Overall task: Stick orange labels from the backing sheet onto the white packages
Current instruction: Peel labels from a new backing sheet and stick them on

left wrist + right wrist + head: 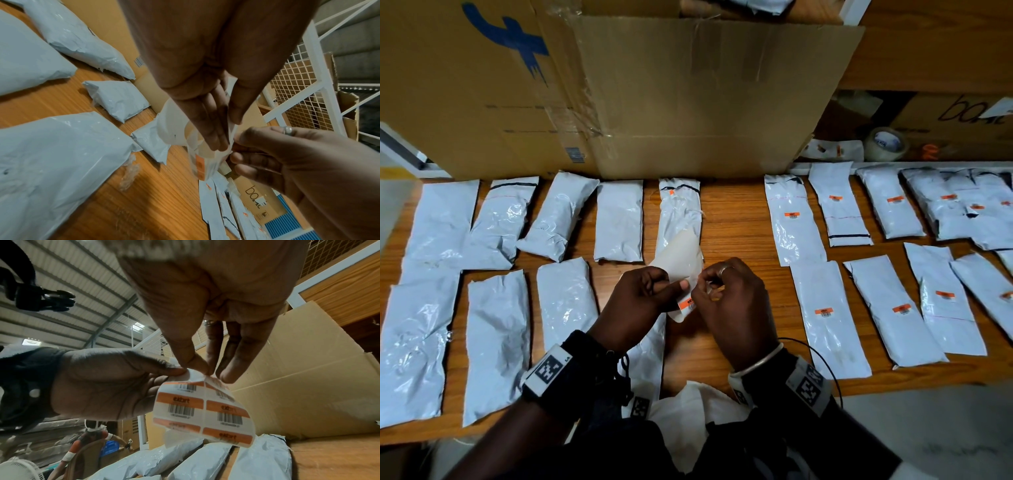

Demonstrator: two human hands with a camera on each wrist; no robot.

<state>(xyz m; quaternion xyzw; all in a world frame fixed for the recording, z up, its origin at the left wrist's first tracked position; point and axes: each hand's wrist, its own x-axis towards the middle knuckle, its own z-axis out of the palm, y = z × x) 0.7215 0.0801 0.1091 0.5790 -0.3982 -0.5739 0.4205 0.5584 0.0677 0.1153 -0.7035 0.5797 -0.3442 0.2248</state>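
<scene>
Above the middle of the wooden table (736, 219), my left hand (683, 286) pinches a curled backing sheet (681, 260) between thumb and fingers. The sheet (180, 412) carries several orange barcode labels (226, 412). My right hand (206, 372) pinches the peeling corner of the top label (218, 384) with thumb and forefinger. The other fingers hang loose. Plain white packages (496, 222) lie in rows on the left. Packages with orange labels (794, 219) lie on the right. One white package (678, 209) lies just beyond my hands.
A large opened cardboard box (688, 102) stands along the back of the table. A roll of tape (887, 144) sits at the back right. Crumpled white paper (688, 411) lies at the table's near edge below my wrists. A white wire rack (304, 97) stands behind.
</scene>
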